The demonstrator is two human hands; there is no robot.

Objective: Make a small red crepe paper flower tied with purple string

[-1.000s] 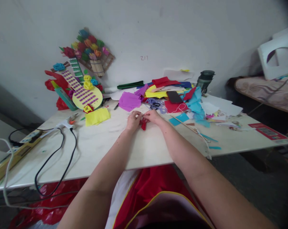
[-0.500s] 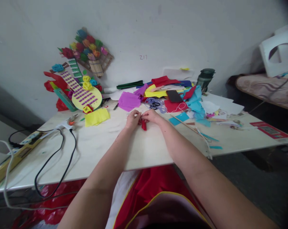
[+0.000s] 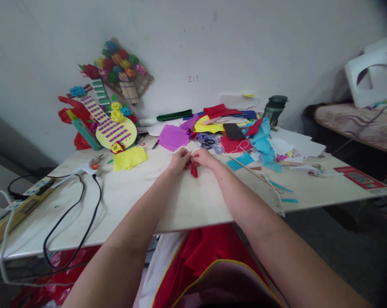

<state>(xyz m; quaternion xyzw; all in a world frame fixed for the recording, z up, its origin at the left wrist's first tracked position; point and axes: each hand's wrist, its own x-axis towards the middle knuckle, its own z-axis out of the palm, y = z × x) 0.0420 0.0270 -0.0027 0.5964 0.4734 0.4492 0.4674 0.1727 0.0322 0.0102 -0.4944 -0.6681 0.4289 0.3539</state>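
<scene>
Both hands meet over the tabletop (image 3: 193, 203), forearms reaching forward. Left hand (image 3: 179, 159): grip narrowed to a pinch, thumb and fingertips together on a small red piece (image 3: 193, 170). Right hand (image 3: 202, 158): likewise pinched, fingers curled, on the same piece. The fingertips of the two hands lie very close together; whether they touch cannot be told at this size.

Red piece: held between the hands, its lower end protruding below the fingers, toward the person. Upper part hidden by the fingers; paper or cloth cannot be told. Whether the lower end touches the tabletop is unclear.

Surroundings: purple paper (image 3: 173, 137) just beyond the left hand; yellow paper (image 3: 129, 158) to its left. Scissors (image 3: 208, 143) beyond the right hand, near a flat red sheet (image 3: 228, 144). Phone (image 3: 234, 131) at that sheet's far edge. Blue paper (image 3: 243, 160) and a thin stick (image 3: 244, 166) right of the right hand.
</scene>
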